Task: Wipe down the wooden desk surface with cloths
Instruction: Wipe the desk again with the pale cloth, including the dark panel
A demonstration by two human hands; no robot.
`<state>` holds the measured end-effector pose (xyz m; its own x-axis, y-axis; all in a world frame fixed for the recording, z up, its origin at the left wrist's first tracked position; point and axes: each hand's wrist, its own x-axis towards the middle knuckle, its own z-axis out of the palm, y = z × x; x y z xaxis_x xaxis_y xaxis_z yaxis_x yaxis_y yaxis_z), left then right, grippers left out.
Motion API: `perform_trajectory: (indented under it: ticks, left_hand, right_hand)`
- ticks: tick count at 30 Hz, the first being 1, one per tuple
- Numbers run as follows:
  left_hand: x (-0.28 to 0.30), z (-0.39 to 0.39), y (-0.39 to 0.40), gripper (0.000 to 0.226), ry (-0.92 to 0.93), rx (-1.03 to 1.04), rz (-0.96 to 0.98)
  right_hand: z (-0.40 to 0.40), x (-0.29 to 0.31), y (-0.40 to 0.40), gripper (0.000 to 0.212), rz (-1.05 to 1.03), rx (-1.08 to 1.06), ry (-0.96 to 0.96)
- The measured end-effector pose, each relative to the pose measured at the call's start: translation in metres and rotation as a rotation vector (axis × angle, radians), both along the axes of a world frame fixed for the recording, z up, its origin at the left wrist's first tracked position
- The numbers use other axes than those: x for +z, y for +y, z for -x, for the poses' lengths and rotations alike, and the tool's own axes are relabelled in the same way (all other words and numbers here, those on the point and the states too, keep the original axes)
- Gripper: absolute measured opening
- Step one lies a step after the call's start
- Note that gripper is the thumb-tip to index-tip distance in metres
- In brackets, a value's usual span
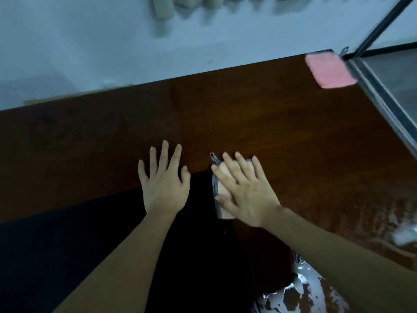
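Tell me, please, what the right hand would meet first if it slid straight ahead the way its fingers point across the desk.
The right hand, flat on the beige cloth, points up and slightly left. That line crosses only bare wooden desk to its far edge, so it looks free. The pink cloth lies well off to the right.

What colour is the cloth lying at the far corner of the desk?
Pink; the far cloth lies untouched on the desk, clearest in the head view.

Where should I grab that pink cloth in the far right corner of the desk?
Pinch the pink cloth at its near left edge, coming from the open desk side; it lies flat, and the dark-framed glass panel crowds its right edge.
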<state>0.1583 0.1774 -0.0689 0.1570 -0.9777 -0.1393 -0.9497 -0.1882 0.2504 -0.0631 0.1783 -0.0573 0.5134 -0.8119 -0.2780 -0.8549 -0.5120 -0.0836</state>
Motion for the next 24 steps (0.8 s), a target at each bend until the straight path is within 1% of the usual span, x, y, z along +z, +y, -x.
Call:
perform_trajectory:
  ticks: [2,5,10,12,14,17,21,24]
  left_hand:
    - [0.0,0.0,0.001,0.059,0.001,-0.005,0.008]
    - [0.002,-0.001,0.001,0.059,0.013,-0.005,0.009]
    - [0.002,-0.002,0.001,0.059,0.016,-0.004,-0.005]
    - [0.001,-0.002,0.001,0.059,0.013,-0.005,0.002]
    - [0.0,-0.002,0.001,0.059,0.013,-0.007,0.007]
    - [0.001,-0.001,0.001,0.059,0.005,-0.015,0.01]
    - [0.002,0.0,0.001,0.059,0.001,-0.013,-0.002]
    - [0.004,0.001,0.001,0.059,-0.004,-0.006,-0.005]
  right_hand:
    - [0.006,-0.001,0.006,0.07,-0.022,0.004,-0.013]
    - [0.004,-0.002,-0.007,0.071,-0.009,-0.022,-0.017]
    - [-0.009,-0.004,-0.081,0.071,0.05,-0.187,0.072]
    - [-0.016,-0.005,-0.109,0.072,0.061,-0.232,0.075]
    - [-0.02,-0.008,-0.118,0.071,0.062,-0.259,0.049]
    - [-0.02,-0.007,-0.096,0.071,0.066,-0.265,0.046]
    - [-0.009,-0.002,-0.029,0.072,0.049,-0.18,0.043]
    - [0.007,-0.001,0.0,0.07,0.004,-0.119,0.028]
